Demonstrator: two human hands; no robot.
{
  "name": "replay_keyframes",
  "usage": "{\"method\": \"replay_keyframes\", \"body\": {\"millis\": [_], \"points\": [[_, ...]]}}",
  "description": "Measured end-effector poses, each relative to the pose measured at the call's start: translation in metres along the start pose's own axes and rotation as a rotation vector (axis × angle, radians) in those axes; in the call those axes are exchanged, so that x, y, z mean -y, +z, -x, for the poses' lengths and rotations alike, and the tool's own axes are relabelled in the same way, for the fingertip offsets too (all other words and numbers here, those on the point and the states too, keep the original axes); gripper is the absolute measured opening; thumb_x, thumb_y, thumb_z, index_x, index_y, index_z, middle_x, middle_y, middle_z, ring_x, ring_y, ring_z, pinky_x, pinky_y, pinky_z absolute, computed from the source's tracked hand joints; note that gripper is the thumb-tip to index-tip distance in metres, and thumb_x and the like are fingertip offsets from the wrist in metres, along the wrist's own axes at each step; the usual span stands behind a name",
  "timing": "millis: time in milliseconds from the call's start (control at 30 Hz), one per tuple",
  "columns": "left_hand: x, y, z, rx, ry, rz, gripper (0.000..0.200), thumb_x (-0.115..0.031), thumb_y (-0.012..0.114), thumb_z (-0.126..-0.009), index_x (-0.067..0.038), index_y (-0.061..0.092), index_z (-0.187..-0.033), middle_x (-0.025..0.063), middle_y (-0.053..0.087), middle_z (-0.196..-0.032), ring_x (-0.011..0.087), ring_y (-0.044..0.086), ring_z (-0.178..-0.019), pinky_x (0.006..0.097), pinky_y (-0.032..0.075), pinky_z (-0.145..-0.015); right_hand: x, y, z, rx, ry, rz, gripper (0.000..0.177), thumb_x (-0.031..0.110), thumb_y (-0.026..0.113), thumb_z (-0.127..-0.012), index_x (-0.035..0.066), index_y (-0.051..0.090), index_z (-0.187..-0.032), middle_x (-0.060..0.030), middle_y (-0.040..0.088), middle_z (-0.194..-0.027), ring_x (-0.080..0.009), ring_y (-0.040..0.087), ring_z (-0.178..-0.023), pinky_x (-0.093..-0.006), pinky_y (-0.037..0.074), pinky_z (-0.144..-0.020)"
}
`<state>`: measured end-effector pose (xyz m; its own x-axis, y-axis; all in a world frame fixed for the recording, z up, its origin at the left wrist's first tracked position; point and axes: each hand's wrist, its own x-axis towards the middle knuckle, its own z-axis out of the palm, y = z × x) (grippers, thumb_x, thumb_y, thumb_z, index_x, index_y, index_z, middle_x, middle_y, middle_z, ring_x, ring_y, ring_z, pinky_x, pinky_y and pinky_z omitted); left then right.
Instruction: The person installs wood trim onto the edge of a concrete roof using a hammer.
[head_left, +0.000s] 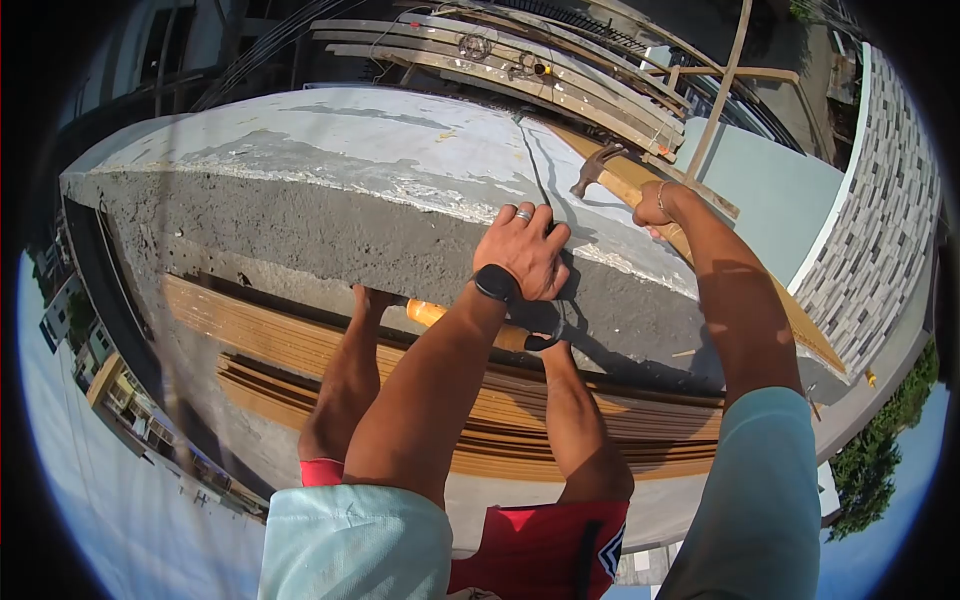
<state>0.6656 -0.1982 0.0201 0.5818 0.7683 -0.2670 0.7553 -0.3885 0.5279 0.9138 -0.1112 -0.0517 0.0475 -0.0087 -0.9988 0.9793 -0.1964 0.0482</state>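
Note:
My right hand point(655, 208) is closed around the wooden handle of a claw hammer point(600, 168). The hammer's metal head is over the pale top of a concrete ledge, beside a long wooden board point(800, 325). My left hand point(522, 250), with a ring and a dark watch at the wrist, is at the ledge's rough grey edge. Its fingers are curled, and what they hold, if anything, is hidden. A black cord point(540, 170) runs across the ledge to this hand and shows again below it. Behind my left forearm is an orange and black tool point(427, 313), partly covered.
The concrete ledge point(330, 215) spans the view in front of my legs. Long brown slatted boards point(500, 420) lie below it. Several timber planks point(560, 85) are stacked beyond, with a thin upright pole point(727, 90). At right is a wall with brick-like tiles point(880, 180).

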Motion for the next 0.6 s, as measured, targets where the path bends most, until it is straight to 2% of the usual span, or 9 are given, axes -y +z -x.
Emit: {"method": "replay_keyframes", "body": {"millis": [67, 133, 167, 200, 267, 300, 400, 433, 600], "points": [[-0.001, 0.0, 0.001, -0.017, 0.003, 0.001, 0.034, -0.029, 0.06, -0.067, -0.01, 0.057, -0.095, 0.0126, 0.05, -0.093, 0.0294, 0.052, -0.092, 0.0412, 0.038, -0.083, -0.001, -0.003, 0.004, -0.032, -0.032, 0.152, 0.019, 0.017, 0.057, -0.077, 0.0, 0.064, -0.079, -0.0079, 0.066, -0.069, -0.0195, 0.064, -0.06, -0.0366, 0.051, -0.062], [-0.001, 0.001, 0.0, -0.029, 0.007, -0.007, 0.034, -0.029, 0.06, -0.067, -0.01, 0.056, -0.095, 0.0126, 0.05, -0.093, 0.0292, 0.052, -0.091, 0.0411, 0.038, -0.083, 0.007, 0.01, 0.015, -0.071, 0.058, -0.107, 0.021, 0.016, 0.056, -0.076, 0.0, 0.066, -0.086, -0.0088, 0.068, -0.072, -0.0211, 0.065, -0.063, -0.0365, 0.051, -0.064], [-0.001, 0.002, -0.001, -0.018, 0.006, -0.006, 0.034, -0.03, 0.06, -0.067, -0.01, 0.057, -0.095, 0.0124, 0.05, -0.093, 0.0292, 0.052, -0.092, 0.0412, 0.038, -0.083, 0.008, 0.008, 0.02, -0.089, -0.007, 0.15, 0.024, 0.013, 0.056, -0.074, 0.001, 0.067, -0.092, -0.0124, 0.069, -0.076, -0.0261, 0.068, -0.071, -0.0387, 0.052, -0.068], [0.0, 0.002, 0.0, -0.006, 0.004, -0.004, 0.034, -0.03, 0.06, -0.067, -0.011, 0.057, -0.095, 0.0123, 0.05, -0.093, 0.0292, 0.052, -0.092, 0.0412, 0.038, -0.083, 0.008, 0.003, 0.018, -0.087, -0.011, 0.145, 0.024, 0.013, 0.056, -0.074, 0.001, 0.067, -0.092, -0.0124, 0.069, -0.076, -0.0261, 0.068, -0.071, -0.0387, 0.052, -0.068], [0.001, 0.002, 0.0, -0.001, -0.007, 0.011, 0.034, -0.03, 0.06, -0.067, -0.011, 0.057, -0.095, 0.0124, 0.05, -0.093, 0.0292, 0.052, -0.092, 0.0414, 0.038, -0.083, 0.003, -0.009, 0.011, -0.239, -0.142, 0.288, 0.032, 0.01, 0.057, -0.072, 0.003, 0.064, -0.103, -0.017, 0.069, -0.087, -0.0297, 0.068, -0.083, -0.0401, 0.053, -0.075], [0.0, 0.001, 0.0, 0.002, -0.013, 0.026, 0.034, -0.03, 0.06, -0.067, -0.011, 0.057, -0.095, 0.0124, 0.05, -0.093, 0.0293, 0.052, -0.091, 0.0415, 0.038, -0.083, 0.005, -0.006, 0.013, -0.345, -0.146, 0.223, 0.043, 0.006, 0.06, -0.073, 0.004, 0.056, -0.116, -0.0207, 0.066, -0.102, -0.033, 0.065, -0.097, -0.0415, 0.052, -0.081], [0.0, 0.001, 0.0, -0.016, -0.001, -0.005, 0.035, -0.03, 0.061, -0.067, -0.011, 0.057, -0.095, 0.0124, 0.05, -0.093, 0.0291, 0.052, -0.092, 0.0416, 0.038, -0.084, 0.026, 0.008, 0.032, -0.44, -0.024, 0.129, 0.053, 0.006, 0.062, -0.075, 0.008, 0.047, -0.126, -0.0204, 0.063, -0.111, -0.0342, 0.062, -0.103, -0.043, 0.051, -0.084], [0.001, 0.0, 0.001, -0.014, -0.004, -0.007, 0.035, -0.03, 0.061, -0.067, -0.011, 0.057, -0.095, 0.0124, 0.05, -0.093, 0.0291, 0.052, -0.092, 0.0416, 0.038, -0.084, 0.026, 0.012, 0.019, -0.458, -0.021, 0.206, 0.054, 0.004, 0.063, -0.076, 0.01, 0.044, -0.127, -0.0196, 0.062, -0.113, -0.0359, 0.06, -0.107, -0.046, 0.05, -0.085], [-0.001, -0.001, 0.0, 0.044, -0.027, 0.019, 0.034, -0.03, 0.061, -0.067, -0.012, 0.057, -0.096, 0.0136, 0.05, -0.097, 0.03, 0.051, -0.096, 0.0413, 0.037, -0.086, 0.031, 0.02, 0.032, -0.216, -0.13, 0.334, 0.062, 0.003, 0.062, -0.077, 0.017, 0.041, -0.134, -0.0178, 0.059, -0.12, -0.0338, 0.057, -0.112, -0.0463, 0.049, -0.091]]}}
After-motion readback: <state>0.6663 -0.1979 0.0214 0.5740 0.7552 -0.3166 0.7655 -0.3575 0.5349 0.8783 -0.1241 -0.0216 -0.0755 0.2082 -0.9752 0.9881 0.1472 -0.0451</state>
